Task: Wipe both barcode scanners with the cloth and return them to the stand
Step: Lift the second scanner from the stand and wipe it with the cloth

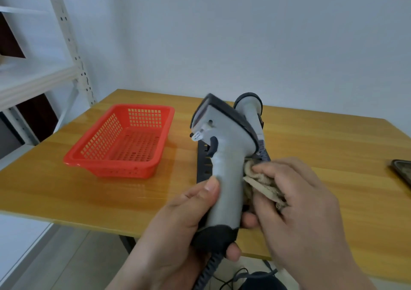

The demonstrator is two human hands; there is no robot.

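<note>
While left hand (178, 220) grips scanner (224, 156), cloth (260, 183) touches.

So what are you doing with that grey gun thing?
It's a barcode scanner, and it's getting cleaned. The left hand holds it up by its handle, while the right hand presses a bunched cloth against the handle's side. A second scanner sits behind it on the black stand. The red basket on the table is empty.

The single head-worn view looks forward and down from close above the wooden table (311, 147), toward the wall (244, 34) behind.
</note>
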